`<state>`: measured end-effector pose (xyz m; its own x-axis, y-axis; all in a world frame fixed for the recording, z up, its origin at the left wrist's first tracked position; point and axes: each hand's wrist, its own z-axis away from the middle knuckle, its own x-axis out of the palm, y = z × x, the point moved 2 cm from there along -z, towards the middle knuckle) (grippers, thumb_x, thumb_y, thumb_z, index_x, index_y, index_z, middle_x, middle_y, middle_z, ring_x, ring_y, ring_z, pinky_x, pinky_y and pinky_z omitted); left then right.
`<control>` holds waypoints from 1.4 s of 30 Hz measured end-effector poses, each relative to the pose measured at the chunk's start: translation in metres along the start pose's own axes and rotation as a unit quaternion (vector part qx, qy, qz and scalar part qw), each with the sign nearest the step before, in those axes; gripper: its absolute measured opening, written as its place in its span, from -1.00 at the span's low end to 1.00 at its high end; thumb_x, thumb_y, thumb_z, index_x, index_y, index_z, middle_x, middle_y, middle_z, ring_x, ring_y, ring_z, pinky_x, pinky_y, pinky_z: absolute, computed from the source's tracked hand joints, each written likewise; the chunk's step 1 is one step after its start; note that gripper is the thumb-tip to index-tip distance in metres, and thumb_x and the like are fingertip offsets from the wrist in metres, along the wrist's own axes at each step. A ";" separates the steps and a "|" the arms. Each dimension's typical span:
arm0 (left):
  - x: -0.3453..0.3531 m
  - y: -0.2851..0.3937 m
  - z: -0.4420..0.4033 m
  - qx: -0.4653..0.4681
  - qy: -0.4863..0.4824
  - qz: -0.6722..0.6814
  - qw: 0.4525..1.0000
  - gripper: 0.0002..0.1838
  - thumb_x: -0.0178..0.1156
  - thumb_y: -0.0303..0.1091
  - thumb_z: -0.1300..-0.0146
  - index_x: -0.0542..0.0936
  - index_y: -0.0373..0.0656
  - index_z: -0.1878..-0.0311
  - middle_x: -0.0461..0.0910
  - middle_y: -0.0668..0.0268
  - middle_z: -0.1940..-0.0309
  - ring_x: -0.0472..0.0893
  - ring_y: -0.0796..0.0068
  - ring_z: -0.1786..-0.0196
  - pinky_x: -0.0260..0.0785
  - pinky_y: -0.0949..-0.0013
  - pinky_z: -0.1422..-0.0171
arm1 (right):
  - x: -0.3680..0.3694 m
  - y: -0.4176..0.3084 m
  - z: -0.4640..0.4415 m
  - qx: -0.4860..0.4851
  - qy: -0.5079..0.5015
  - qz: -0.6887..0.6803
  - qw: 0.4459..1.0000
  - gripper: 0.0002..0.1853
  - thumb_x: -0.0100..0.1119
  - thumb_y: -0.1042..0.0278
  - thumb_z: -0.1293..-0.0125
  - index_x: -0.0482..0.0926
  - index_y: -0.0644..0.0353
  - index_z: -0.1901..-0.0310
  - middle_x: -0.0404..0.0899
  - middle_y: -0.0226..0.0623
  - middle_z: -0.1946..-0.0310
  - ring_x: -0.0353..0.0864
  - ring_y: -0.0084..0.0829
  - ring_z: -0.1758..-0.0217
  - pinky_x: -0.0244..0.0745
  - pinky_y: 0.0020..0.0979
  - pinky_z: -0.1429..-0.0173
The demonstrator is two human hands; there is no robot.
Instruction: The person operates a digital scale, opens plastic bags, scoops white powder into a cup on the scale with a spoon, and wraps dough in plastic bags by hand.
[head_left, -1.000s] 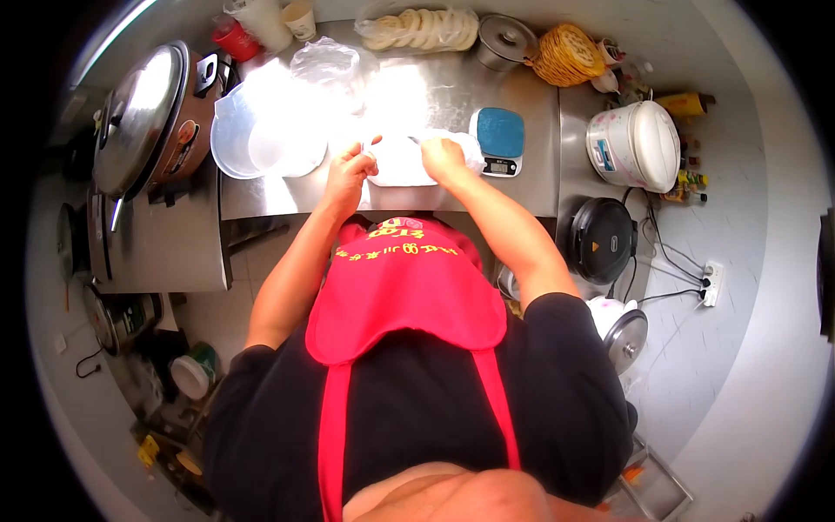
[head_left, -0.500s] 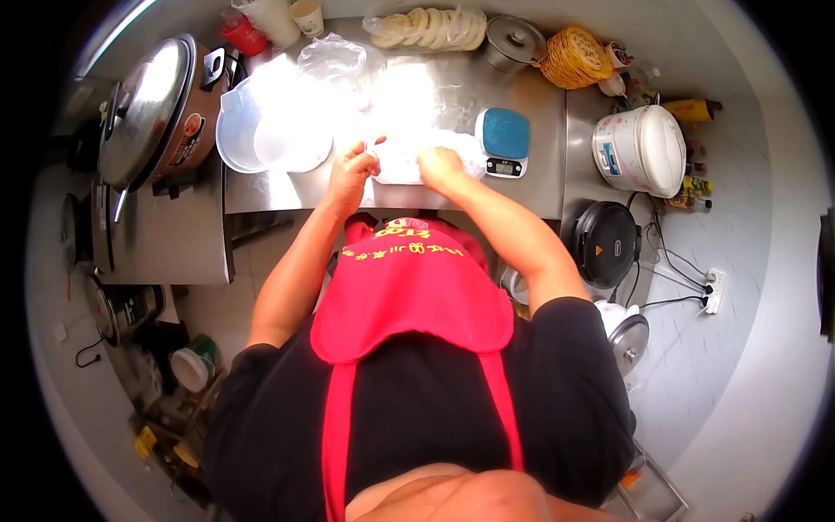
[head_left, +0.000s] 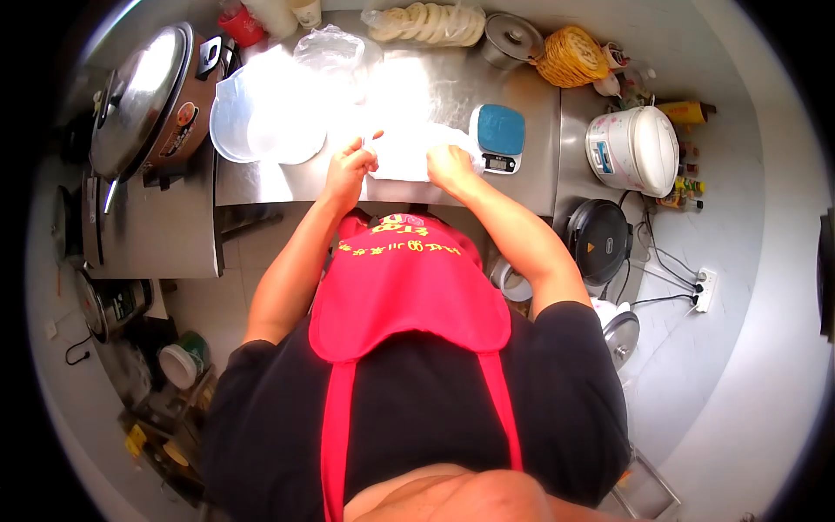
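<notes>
A whitish, partly see-through plastic bag [head_left: 400, 162] lies near the front edge of the steel table, washed out by glare. At its left end my left hand [head_left: 350, 167] is closed, with curled fingers pinching the bag's edge and one finger or the thumb sticking up. My right hand [head_left: 450, 167] is closed in a fist on the bag's right part, its fingertips hidden. Just right of the bag sits a kitchen scale [head_left: 500, 132] with a blue top and a small display. To the left of my left hand stands a clear plastic tub [head_left: 233, 130].
Along the back are bagged round flatbreads [head_left: 426, 22], a lidded steel pot [head_left: 511, 40] and a woven basket [head_left: 571, 57]. A rice cooker [head_left: 633, 150] and a black electric griddle [head_left: 599, 242] stand at right. A big lidded cooker [head_left: 148, 104] is at left.
My right hand has shifted a little to the right along the bag, widening the gap between my hands. My left hand keeps its pinch. The whole view has moved slightly.
</notes>
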<state>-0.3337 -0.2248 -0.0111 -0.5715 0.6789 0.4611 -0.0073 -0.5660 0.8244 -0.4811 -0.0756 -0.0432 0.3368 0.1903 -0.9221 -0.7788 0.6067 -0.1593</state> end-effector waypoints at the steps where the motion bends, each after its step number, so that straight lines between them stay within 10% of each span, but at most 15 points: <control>1: 0.002 0.002 0.001 -0.012 -0.011 -0.011 1.000 -0.95 0.00 -0.55 -0.13 0.41 -0.23 0.32 0.46 0.26 0.35 0.37 0.55 0.35 0.21 0.47 0.16 | -0.007 -0.007 0.004 0.002 -0.011 -0.035 0.999 -0.80 0.11 0.46 -0.11 0.71 0.31 0.32 0.67 0.09 0.36 0.72 -0.01 0.27 0.62 -0.10 0.15; 5: -0.004 -0.004 -0.002 -0.003 -0.025 -0.020 0.999 -0.83 -0.01 -0.54 -0.15 0.45 -0.31 0.18 0.50 0.26 0.27 0.34 0.54 0.34 0.22 0.45 0.13 | -0.029 -0.003 0.010 0.010 0.098 -0.049 0.994 -0.82 0.11 0.48 -0.08 0.71 0.25 0.37 0.69 0.01 0.37 0.73 -0.04 0.26 0.63 -0.11 0.17; 11: 0.001 -0.002 -0.001 -0.010 -0.016 0.004 1.000 -0.62 0.00 -0.54 -0.15 0.46 -0.42 -0.06 0.42 0.35 0.42 0.34 0.55 0.35 0.20 0.48 0.14 | 0.004 -0.002 -0.007 0.055 -0.036 -0.023 0.998 -0.81 0.14 0.46 -0.09 0.72 0.25 0.32 0.69 0.06 0.32 0.72 -0.01 0.20 0.63 -0.12 0.09; 31: 0.005 0.005 -0.010 -0.013 -0.027 -0.013 0.999 -0.57 -0.01 -0.55 -0.16 0.42 -0.46 -0.14 0.41 0.34 0.43 0.36 0.54 0.33 0.21 0.48 0.13 | -0.020 0.011 -0.006 0.051 0.038 -0.059 0.996 -0.77 0.03 0.51 -0.12 0.71 0.30 0.32 0.68 0.08 0.30 0.72 -0.02 0.15 0.62 -0.09 0.07; 40: -0.006 0.005 -0.016 -0.018 -0.044 -0.022 0.999 -0.53 -0.01 -0.56 -0.15 0.41 -0.44 -0.18 0.41 0.34 0.45 0.36 0.52 0.34 0.22 0.47 0.13 | -0.019 0.015 0.014 0.083 0.064 -0.177 0.979 -0.58 0.34 0.03 -0.18 0.68 0.35 0.36 0.64 0.12 0.39 0.68 0.05 0.24 0.54 -0.07 0.11; 42: -0.004 0.006 -0.015 -0.019 -0.042 -0.017 0.999 -0.52 -0.01 -0.56 -0.15 0.40 -0.44 -0.19 0.40 0.34 0.46 0.37 0.52 0.34 0.22 0.47 0.13 | -0.035 0.019 0.042 0.035 0.226 -0.198 0.953 -0.58 0.37 0.01 -0.15 0.67 0.31 0.30 0.62 0.06 0.42 0.65 0.04 0.26 0.53 -0.09 0.09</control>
<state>-0.3436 -0.2374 -0.0131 -0.4986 0.7344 0.4605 -0.0582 -0.5585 0.8275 -0.4853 -0.0383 0.0008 0.3225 -0.4055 -0.8553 -0.5958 0.6152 -0.5163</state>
